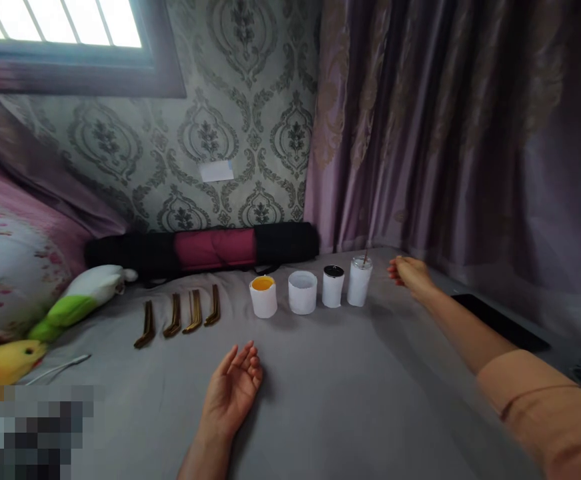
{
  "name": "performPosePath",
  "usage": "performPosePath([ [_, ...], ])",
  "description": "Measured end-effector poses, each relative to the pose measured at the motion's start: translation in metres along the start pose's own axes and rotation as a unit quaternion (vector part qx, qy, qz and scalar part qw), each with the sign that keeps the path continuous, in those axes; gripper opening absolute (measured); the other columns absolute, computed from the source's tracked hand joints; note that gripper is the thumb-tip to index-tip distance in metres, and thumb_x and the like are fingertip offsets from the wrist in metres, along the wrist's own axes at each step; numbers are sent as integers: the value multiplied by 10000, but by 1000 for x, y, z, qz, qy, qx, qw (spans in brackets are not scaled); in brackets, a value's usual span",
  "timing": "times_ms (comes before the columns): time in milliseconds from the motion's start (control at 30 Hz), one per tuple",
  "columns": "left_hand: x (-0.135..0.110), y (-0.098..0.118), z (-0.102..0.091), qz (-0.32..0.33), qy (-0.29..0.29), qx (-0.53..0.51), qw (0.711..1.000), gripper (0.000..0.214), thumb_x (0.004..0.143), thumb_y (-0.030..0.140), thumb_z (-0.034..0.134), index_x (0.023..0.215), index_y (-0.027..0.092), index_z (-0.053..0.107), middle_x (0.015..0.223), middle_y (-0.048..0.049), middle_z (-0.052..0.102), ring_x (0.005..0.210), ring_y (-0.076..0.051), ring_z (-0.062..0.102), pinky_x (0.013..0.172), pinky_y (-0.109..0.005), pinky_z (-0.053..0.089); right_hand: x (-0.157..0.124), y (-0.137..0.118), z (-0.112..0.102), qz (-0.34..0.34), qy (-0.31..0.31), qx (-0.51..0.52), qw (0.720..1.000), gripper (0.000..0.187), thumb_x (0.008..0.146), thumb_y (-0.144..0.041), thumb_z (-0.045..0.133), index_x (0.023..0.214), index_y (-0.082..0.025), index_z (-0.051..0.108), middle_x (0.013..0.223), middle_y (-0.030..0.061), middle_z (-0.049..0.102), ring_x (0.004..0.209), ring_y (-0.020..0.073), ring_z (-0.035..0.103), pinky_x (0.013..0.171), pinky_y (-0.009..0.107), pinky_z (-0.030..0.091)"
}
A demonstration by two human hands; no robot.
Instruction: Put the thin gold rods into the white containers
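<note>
My left hand (236,383) is palm up near the front middle, fingers apart and slightly curled, holding nothing. Out to the right, my right hand (411,273) has loosely bent fingers, with no object visible in it. Nearest to it is a tall white-wrapped jar (359,285) with a thin brown stick poking out. Leftward from that jar stand a white cup with a dark top (333,292), a wide white cup with a pale inside (302,297) and a white cup with orange-yellow inside (264,301). Several bent golden-brown bundles (194,313) lie left of the cups.
A long black and maroon bag (215,248) lies along the patterned wall. Plush toys (77,297) and a white cable (60,367) are at the left. A flat black object (500,321) lies beyond my right forearm, near the purple curtain (420,133). Grey cloth (350,400) covers the surface.
</note>
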State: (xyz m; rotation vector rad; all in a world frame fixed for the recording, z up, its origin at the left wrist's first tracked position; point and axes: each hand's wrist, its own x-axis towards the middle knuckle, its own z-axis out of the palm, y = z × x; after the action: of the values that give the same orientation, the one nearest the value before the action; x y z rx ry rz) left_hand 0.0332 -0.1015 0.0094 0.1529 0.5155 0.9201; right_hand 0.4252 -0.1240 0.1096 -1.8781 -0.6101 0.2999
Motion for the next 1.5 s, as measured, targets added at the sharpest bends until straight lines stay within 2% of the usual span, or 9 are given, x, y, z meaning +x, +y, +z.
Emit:
performPosePath([
  [300,0,0,-2,-7,-15,-1,1000,152,778,148,457,869,85,562,729,-69,584,595,-97,556,547,-226,468,-28,18,9,27,-33,47,998,196,813,-286,356,707,-180,481,652,32,583,448,69,521,403,177,392],
  [600,0,0,-1,-7,-19,-9,1000,157,774,158,467,855,75,572,710,-74,583,582,-107,546,536,-233,455,-62,26,24,60,-80,98,990,152,781,-250,379,665,-192,458,618,14,539,418,65,474,396,182,380],
  [733,0,1,-2,-8,-32,-16,999,146,769,177,487,836,78,572,706,-68,589,590,-97,544,546,-212,440,-80,35,41,75,-133,103,983,171,781,-273,381,646,-197,453,597,11,520,422,69,468,400,186,377],
  [967,1,2,-2,-3,-29,-15,999,151,764,216,499,797,88,573,686,-57,589,561,-83,531,514,-195,410,-122,44,87,111,-221,101,964,151,751,-296,450,674,-172,488,561,-22,488,419,60,457,391,176,351],
  [1100,2,2,-3,0,-35,-23,999,142,757,218,512,784,93,572,680,-54,591,562,-86,532,510,-194,405,-141,38,106,60,-280,66,956,211,752,-357,435,689,-166,500,567,-23,489,432,61,458,385,171,338],
  [1233,3,2,-5,0,-39,-25,999,142,748,223,527,783,91,570,685,-52,593,571,-91,534,518,-196,405,-148,40,121,-2,-306,40,951,261,735,-412,426,697,-167,509,572,-17,498,439,75,472,385,181,337],
  [1367,3,2,-5,3,-37,-24,999,137,741,220,537,777,91,567,690,-52,594,576,-91,535,522,-194,406,-150,52,130,-90,-304,-25,948,335,750,-461,372,689,-167,519,547,-9,510,422,96,479,390,203,325],
  [1500,4,2,-5,4,-36,-15,999,144,736,224,542,775,88,567,693,-55,595,574,-90,534,518,-193,405,-152,57,131,-192,-270,-94,939,370,770,-465,344,654,-170,535,511,0,520,438,109,474,447,221,325],
])
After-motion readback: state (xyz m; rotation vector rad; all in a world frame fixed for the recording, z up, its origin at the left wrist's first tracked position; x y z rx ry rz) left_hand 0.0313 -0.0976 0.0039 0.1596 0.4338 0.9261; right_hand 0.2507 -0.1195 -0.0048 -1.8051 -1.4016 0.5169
